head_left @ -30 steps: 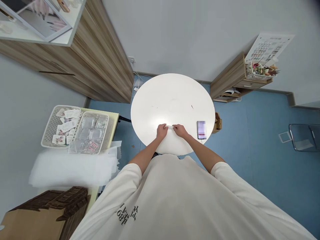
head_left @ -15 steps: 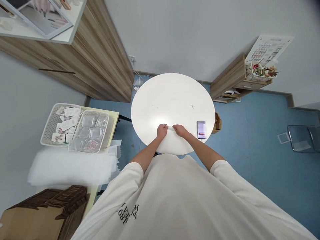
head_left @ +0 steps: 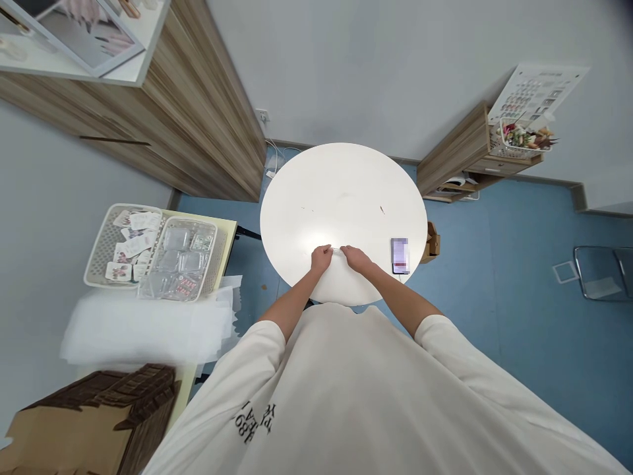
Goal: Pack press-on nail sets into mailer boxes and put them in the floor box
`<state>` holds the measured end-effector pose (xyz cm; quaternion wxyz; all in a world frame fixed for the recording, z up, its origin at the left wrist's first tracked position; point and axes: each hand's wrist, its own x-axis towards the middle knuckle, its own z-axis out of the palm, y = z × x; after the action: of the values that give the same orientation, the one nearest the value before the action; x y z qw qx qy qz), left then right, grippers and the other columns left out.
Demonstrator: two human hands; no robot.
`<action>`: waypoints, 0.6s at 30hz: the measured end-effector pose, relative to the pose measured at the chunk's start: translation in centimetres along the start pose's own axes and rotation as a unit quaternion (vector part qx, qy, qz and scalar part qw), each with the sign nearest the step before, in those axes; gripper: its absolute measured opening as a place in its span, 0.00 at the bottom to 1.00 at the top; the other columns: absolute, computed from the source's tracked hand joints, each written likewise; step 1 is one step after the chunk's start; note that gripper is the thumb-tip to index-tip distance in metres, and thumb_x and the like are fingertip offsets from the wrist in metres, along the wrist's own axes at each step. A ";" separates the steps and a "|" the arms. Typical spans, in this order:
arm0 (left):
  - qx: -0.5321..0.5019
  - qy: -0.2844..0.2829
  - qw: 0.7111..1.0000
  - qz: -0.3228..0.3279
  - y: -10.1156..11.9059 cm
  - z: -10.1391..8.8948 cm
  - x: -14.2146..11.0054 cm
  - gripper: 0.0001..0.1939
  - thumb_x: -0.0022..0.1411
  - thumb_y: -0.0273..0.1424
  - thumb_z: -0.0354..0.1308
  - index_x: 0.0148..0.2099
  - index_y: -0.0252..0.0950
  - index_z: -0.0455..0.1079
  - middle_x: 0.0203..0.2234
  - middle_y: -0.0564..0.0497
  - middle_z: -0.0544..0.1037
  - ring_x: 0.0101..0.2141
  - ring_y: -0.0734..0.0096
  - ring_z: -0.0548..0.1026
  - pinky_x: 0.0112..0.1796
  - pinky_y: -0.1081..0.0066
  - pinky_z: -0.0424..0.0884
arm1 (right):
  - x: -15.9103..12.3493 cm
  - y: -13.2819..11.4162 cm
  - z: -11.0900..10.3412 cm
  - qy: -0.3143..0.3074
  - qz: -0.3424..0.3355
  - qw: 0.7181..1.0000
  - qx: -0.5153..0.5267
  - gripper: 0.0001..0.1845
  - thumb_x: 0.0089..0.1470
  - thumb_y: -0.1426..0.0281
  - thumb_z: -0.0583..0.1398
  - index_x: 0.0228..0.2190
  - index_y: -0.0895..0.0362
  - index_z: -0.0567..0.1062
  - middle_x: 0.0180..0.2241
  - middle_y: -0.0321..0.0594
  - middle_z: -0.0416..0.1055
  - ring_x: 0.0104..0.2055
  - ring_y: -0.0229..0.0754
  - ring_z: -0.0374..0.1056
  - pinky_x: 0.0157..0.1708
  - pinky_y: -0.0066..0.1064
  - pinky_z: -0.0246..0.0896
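Observation:
Near the front of the round white table, my left hand and my right hand are close together, each with its fingers closed. Between them stretches a small whitish strip, pinched at its two ends. Its kind is too small to make out against the white tabletop, and the fingers hide its ends. To the right of my right hand a phone lies on the table with its screen lit.
At the left, a side table holds a white basket of cards, a basket of clear plastic boxes, white sheets and brown cardboard. Cabinets stand behind left and right. A cardboard box sits beside the round table; a chair is far right.
My hands have drawn slightly closer together, and less of the whitish strip shows between them. Both keep their pinch on it. The whole view has shifted a little.

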<state>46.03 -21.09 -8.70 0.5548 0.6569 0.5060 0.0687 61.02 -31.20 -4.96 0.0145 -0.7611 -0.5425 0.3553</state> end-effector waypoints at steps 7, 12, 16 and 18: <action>-0.033 -0.013 0.999 -0.010 -1.6 0.7 -0.1 0.26 0.62 0.24 0.62 0.62 0.36 0.71 0.56 0.41 0.77 0.52 0.61 0.77 0.56 0.60 0.70 | 0.7 0.7 0.7 0.041 0.026 0.998 0.044 0.22 0.63 0.76 0.52 0.57 0.56 0.69 0.51 0.51 0.73 0.47 0.51 0.71 0.45 0.37 0.65; -0.025 -0.021 0.999 -0.016 -3.1 1.0 -0.8 0.33 0.57 0.20 0.62 0.65 0.36 0.64 0.57 0.39 0.73 0.53 0.60 0.76 0.53 0.61 0.72 | 1.0 1.6 1.8 0.119 0.108 0.974 0.162 0.30 0.63 0.78 0.49 0.66 0.60 0.60 0.60 0.54 0.68 0.54 0.46 0.71 0.53 0.35 0.64; 0.002 -0.030 0.999 -0.042 -3.1 0.8 -1.7 0.30 0.59 0.21 0.59 0.63 0.37 0.64 0.56 0.40 0.74 0.55 0.59 0.74 0.55 0.61 0.69 | 0.0 1.8 3.7 0.124 0.145 0.957 0.216 0.25 0.65 0.75 0.49 0.61 0.59 0.66 0.56 0.51 0.72 0.53 0.47 0.71 0.53 0.36 0.65; 0.015 -0.055 0.997 -0.057 -2.9 0.7 -2.1 0.29 0.59 0.21 0.58 0.63 0.37 0.64 0.57 0.41 0.74 0.55 0.59 0.73 0.56 0.60 0.68 | -0.6 1.7 4.7 0.105 0.158 0.951 0.243 0.21 0.65 0.72 0.50 0.56 0.57 0.70 0.50 0.48 0.76 0.50 0.47 0.72 0.50 0.37 0.67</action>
<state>43.78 -23.54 -10.28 0.5748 0.6379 0.5124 -0.0064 59.69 -34.06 -8.82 0.1999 -0.8434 -0.3083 0.3920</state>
